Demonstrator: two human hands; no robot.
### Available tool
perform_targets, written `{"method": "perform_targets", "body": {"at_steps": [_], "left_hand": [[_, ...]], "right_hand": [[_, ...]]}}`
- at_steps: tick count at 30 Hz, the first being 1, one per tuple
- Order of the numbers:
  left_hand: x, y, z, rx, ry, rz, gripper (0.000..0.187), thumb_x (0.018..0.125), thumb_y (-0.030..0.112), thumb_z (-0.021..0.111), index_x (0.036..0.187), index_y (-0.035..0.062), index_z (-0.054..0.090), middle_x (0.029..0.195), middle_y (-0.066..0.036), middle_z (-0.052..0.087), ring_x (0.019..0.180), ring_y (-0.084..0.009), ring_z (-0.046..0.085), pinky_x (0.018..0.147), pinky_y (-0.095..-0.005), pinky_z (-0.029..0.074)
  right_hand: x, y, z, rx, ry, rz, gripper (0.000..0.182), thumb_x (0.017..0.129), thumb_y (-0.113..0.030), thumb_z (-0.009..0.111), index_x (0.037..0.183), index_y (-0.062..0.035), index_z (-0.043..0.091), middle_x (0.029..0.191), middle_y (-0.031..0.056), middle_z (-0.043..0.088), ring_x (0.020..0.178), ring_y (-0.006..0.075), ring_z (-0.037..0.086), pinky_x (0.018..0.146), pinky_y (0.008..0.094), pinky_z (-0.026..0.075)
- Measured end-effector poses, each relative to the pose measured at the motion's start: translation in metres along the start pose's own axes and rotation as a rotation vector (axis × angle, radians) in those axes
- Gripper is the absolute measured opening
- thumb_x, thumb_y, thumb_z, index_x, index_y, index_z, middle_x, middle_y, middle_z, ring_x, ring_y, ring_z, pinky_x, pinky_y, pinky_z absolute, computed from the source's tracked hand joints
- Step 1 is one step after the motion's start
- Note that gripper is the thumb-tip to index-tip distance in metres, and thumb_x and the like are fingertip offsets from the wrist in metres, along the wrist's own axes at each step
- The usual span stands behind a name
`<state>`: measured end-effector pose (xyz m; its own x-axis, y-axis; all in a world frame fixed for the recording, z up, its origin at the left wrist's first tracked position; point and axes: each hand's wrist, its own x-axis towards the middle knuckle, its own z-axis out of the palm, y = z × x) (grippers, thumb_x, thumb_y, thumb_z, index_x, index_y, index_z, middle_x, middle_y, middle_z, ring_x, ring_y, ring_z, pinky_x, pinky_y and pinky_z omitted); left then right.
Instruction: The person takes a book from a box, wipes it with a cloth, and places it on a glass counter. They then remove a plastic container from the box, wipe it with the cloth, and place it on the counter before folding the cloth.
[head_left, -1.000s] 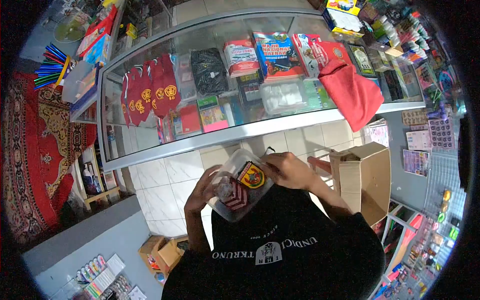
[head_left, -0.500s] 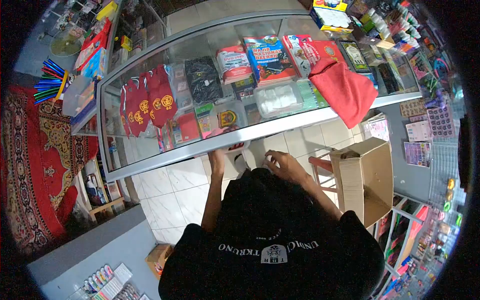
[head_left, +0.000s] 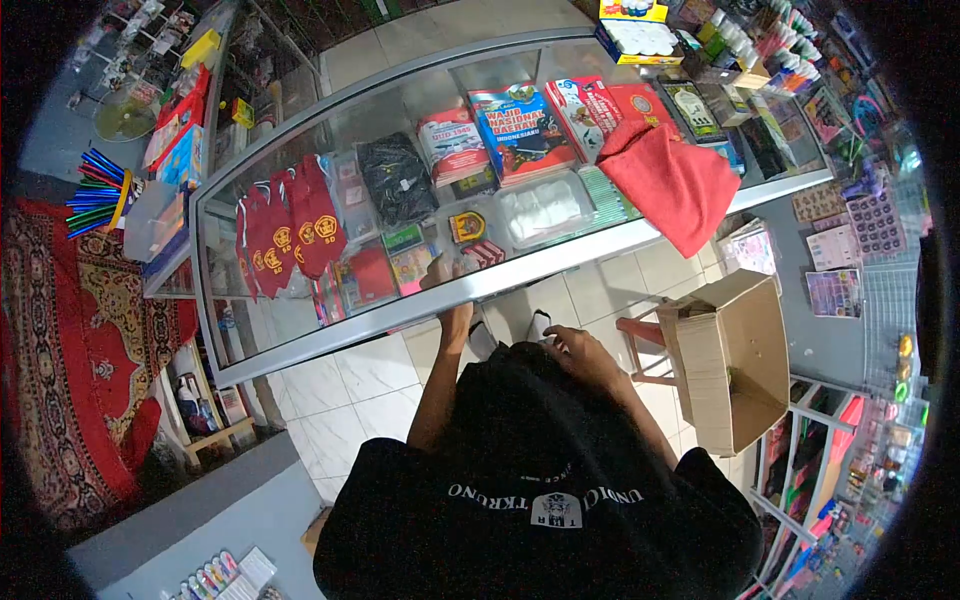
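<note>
My left hand [head_left: 440, 275] reaches past the front rail into the glass display case [head_left: 360, 332]. Through the glass its fingers are bent at the near left side of a clear plastic container [head_left: 462, 250], apparently holding it. Badges [head_left: 467, 227] in yellow and black and red-and-white pieces lie in that container. In front of my shirt, outside the case, my right hand [head_left: 585, 357] is closed with curled fingers; whatever may be in them is hidden. Beside the container stands a clear box of white items [head_left: 545, 208].
Maroon ties [head_left: 290, 230], a black packet [head_left: 395, 178] and books [head_left: 520, 130] lie in the case. A red cloth [head_left: 675, 185] drapes over its front edge. At right, a cardboard box [head_left: 700, 370] rests on a red stool [head_left: 640, 330]. Carpets [head_left: 100, 370] hang at left.
The container, earlier close behind the front rail, has moved farther into the case. My left hand has gone in with it. My right hand stays near my shirt, and the view has shifted slightly.
</note>
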<state>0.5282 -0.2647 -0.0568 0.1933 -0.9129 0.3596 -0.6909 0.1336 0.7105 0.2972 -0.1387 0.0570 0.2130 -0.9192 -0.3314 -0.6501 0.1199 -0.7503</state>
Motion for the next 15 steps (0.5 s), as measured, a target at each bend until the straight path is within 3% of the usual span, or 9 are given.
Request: {"method": "perform_targets", "body": {"at_steps": [7, 10, 15], "left_hand": [[0.007, -0.005, 0.011, 0.118, -0.044, -0.008, 0.036, 0.089, 0.023, 0.055, 0.119, 0.003, 0.054, 0.105, -0.02, 0.06, 0.091, -0.0395, 0.055, 0.078, -0.049, 0.042], [0.016, -0.012, 0.023, 0.143, -0.016, -0.021, 0.037, 0.09, 0.028, 0.053, 0.119, 0.0049, 0.054, 0.105, -0.018, 0.061, 0.093, -0.038, 0.055, 0.078, -0.0494, 0.041], [0.033, -0.002, 0.017, 0.192, 0.027, -0.01, 0.039, 0.091, 0.032, 0.049, 0.118, 0.0047, 0.054, 0.102, -0.021, 0.061, 0.092, -0.0385, 0.055, 0.078, -0.0507, 0.041]], "right_hand": [[0.028, 0.01, 0.003, -0.029, -0.021, -0.126, 0.026, 0.089, -0.017, 0.058, 0.11, -0.0004, 0.058, 0.089, 0.0209, 0.067, 0.08, 0.0325, 0.067, 0.071, 0.0413, 0.053], [0.036, -0.004, -0.004, -0.006, -0.075, -0.045, 0.027, 0.089, -0.016, 0.058, 0.11, 0.0, 0.058, 0.087, 0.0205, 0.067, 0.078, 0.0333, 0.067, 0.071, 0.041, 0.053], [0.046, -0.003, 0.003, -0.006, -0.047, -0.108, 0.028, 0.089, -0.017, 0.058, 0.111, 0.0006, 0.058, 0.085, 0.0204, 0.067, 0.078, 0.0341, 0.067, 0.07, 0.0405, 0.053]]}}
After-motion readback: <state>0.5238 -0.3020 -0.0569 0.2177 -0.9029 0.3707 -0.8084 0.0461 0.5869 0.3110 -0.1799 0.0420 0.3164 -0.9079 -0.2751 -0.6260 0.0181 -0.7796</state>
